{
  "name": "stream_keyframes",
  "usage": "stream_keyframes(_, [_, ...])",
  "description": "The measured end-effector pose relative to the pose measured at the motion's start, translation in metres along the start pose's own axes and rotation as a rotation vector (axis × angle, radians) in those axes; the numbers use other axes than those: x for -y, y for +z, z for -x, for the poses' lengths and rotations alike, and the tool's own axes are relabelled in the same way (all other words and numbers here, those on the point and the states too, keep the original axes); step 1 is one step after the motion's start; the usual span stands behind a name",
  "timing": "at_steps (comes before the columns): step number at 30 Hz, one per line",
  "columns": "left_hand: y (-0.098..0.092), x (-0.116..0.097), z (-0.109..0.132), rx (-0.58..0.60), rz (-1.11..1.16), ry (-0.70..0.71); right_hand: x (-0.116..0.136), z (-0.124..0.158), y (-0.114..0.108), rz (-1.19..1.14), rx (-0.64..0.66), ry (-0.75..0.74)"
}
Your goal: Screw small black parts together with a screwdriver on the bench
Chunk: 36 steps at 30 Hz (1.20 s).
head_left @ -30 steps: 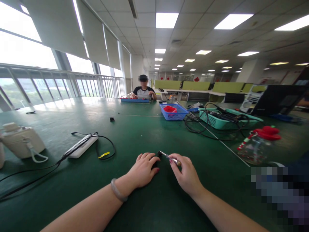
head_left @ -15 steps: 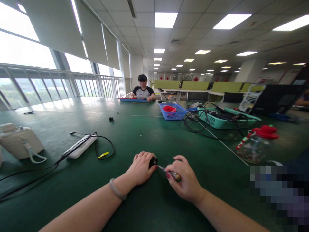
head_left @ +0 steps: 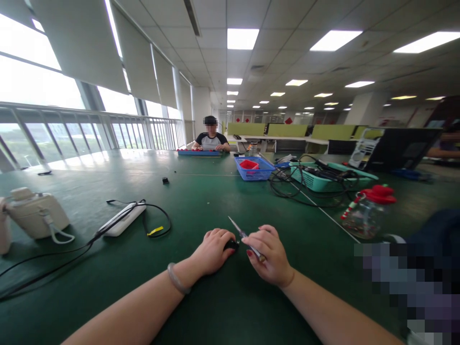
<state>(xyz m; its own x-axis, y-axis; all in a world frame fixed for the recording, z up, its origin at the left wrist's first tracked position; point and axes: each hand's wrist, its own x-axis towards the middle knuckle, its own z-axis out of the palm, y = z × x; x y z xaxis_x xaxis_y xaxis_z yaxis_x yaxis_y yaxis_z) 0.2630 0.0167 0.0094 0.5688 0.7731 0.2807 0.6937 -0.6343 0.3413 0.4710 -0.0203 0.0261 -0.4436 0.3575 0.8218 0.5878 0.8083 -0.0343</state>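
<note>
My left hand point(head_left: 212, 252) rests low on the green table, its fingers closed over a small black object point(head_left: 232, 245). Most of that object is hidden under the fingers, and its kind is unclear; a small shiny spot shows at its right end. In my right hand point(head_left: 271, 256) is a screwdriver point(head_left: 243, 234), gripped by its handle. Its thin metal shaft points up and to the left, with the tip beyond the black object and apart from it.
A white power strip point(head_left: 124, 219) with black cables lies left. Further off are a small black block point(head_left: 165, 180), a blue basket point(head_left: 254, 175) and a teal basket point(head_left: 313, 184) with cables. To the right stands a red-lidded jar point(head_left: 366, 220). Across the table sits a person point(head_left: 209, 140).
The screwdriver's tip has come away from the black object and swung upward to point away from me. My left hand keeps hold of the object. The whole view has shifted slightly.
</note>
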Motion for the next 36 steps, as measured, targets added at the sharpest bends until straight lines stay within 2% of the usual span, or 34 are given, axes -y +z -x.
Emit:
stream_keyframes(4, [0.001, -0.004, 0.001, 0.013, -0.010, -0.039, -0.005, 0.001, 0.005, 0.027, -0.016, 0.085])
stream_keyframes(10, [0.001, -0.004, 0.009, -0.022, 0.040, -0.096, -0.007, 0.001, 0.009, 0.014, 0.002, 0.117])
stream_keyframes(15, [-0.011, -0.001, 0.033, -0.013, 0.072, -0.154, -0.007, 0.002, 0.009, 0.023, -0.003, 0.149])
stream_keyframes(18, [-0.022, 0.007, 0.054, 0.005, 0.089, -0.190, -0.007, 0.003, 0.009, 0.018, 0.008, 0.178])
stream_keyframes(23, [-0.041, 0.037, 0.092, -0.031, 0.069, -0.288, -0.005, 0.003, 0.010, -0.003, 0.026, 0.201])
stream_keyframes(28, [-0.058, 0.082, 0.124, -0.086, -0.014, -0.400, 0.001, 0.002, 0.011, -0.047, 0.059, 0.208])
stream_keyframes(33, [-0.079, 0.131, 0.140, -0.093, -0.142, -0.554, 0.008, 0.001, 0.010, -0.074, 0.091, 0.148])
stream_keyframes(36, [-0.091, 0.148, 0.142, -0.077, -0.193, -0.597, 0.009, 0.000, 0.009, -0.072, 0.088, 0.128])
